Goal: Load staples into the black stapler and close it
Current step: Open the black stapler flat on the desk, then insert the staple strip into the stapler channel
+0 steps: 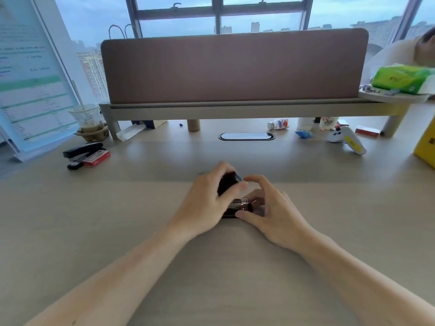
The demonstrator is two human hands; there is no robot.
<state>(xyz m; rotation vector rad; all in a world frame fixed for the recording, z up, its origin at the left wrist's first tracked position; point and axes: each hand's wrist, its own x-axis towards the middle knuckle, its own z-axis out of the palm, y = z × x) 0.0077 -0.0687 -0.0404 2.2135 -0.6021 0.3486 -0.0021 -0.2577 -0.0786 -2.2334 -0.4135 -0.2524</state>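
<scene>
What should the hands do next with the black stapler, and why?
Probably swing the lid down and press it shut. The left hand holds the black stapler's lid tipped up, and the right hand steadies the base on the desk. The shiny metal track is uncovered; whether staples are in it is too blurred to tell.

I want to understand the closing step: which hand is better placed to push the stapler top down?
Left. The left hand already grips the raised top of the black stapler; the right hand steadies the base.
</scene>
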